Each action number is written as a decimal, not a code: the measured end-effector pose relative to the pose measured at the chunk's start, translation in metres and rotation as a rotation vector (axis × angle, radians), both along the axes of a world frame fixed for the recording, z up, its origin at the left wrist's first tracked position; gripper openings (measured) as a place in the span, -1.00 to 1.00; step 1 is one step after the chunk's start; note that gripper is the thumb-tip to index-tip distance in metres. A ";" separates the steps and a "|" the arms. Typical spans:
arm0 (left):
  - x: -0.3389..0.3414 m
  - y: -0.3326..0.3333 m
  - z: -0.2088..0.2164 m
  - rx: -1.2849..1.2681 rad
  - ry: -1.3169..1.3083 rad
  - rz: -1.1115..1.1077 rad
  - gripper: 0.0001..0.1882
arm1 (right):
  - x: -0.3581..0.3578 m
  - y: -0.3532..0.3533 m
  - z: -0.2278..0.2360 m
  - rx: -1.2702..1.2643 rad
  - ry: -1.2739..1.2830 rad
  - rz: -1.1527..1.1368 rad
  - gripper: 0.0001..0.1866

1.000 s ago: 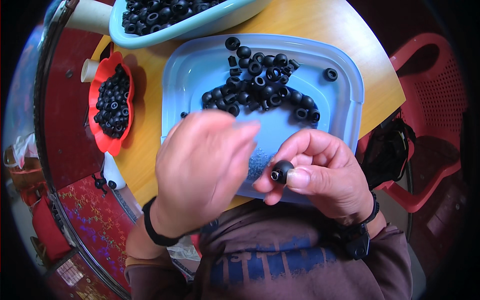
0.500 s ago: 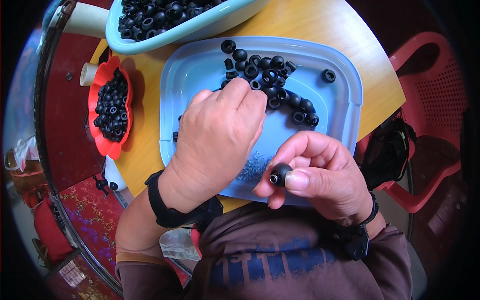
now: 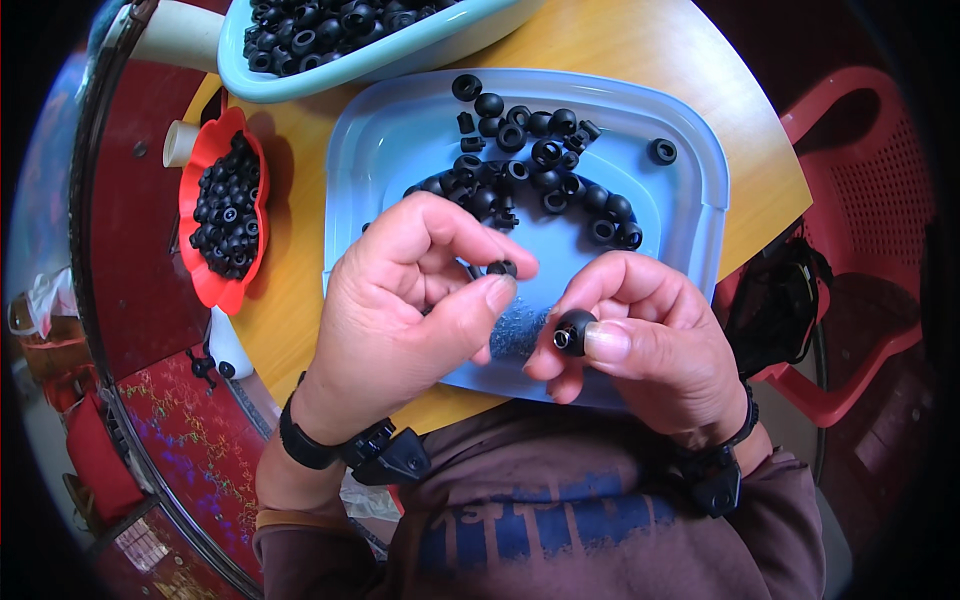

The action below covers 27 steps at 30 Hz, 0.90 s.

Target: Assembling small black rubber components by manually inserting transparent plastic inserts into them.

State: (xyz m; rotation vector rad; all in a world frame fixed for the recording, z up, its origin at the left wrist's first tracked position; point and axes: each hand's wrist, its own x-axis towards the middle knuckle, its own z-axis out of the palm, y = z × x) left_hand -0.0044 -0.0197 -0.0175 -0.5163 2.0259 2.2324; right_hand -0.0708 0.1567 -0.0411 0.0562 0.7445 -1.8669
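Head view, left hand (image 3: 395, 305) pinching piece (image 3: 503, 268), right hand (image 3: 662, 338) holding ball (image 3: 576, 324)

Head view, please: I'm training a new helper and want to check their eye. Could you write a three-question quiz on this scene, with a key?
1. True or false: the left hand pinches a small black part, while the right hand holds a black ball.
2. Pick one: what colour is the wavy-edged bowl?
A) white
B) green
C) red
3. Short answer: what do the small shiny pieces between the hands lie in?

Key:
1. True
2. C
3. The light-blue tray
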 end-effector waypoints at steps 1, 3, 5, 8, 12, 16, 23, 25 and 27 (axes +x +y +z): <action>0.003 0.001 -0.003 -0.001 0.001 0.002 -0.82 | 0.000 0.000 0.000 -0.001 0.001 0.002 -0.78; 0.008 0.006 -0.007 0.141 0.093 0.035 -0.82 | 0.001 0.000 0.000 0.010 0.010 0.000 -0.77; 0.012 0.009 -0.002 0.208 0.102 0.025 -0.81 | -0.001 0.003 -0.007 -0.064 -0.006 0.029 -0.79; 0.016 0.015 0.001 0.238 0.120 0.030 -0.79 | -0.002 0.004 -0.007 -0.119 -0.018 0.051 -0.81; 0.022 0.016 -0.003 -0.186 0.195 -0.016 -0.78 | 0.000 0.004 -0.006 -0.085 0.006 0.019 -0.81; 0.020 0.019 0.003 -0.342 0.227 -0.009 -0.79 | 0.001 0.003 -0.006 -0.074 0.002 0.004 -0.81; 0.015 0.021 -0.001 -0.652 0.414 -0.028 -0.74 | 0.000 0.003 -0.005 -0.052 -0.028 0.017 -0.81; 0.014 0.021 -0.003 -0.728 0.489 -0.056 -0.74 | 0.000 0.003 -0.005 -0.049 -0.037 0.020 -0.81; 0.017 0.024 -0.003 -0.807 0.463 -0.059 -0.79 | 0.001 0.002 -0.006 -0.038 -0.030 0.017 -0.80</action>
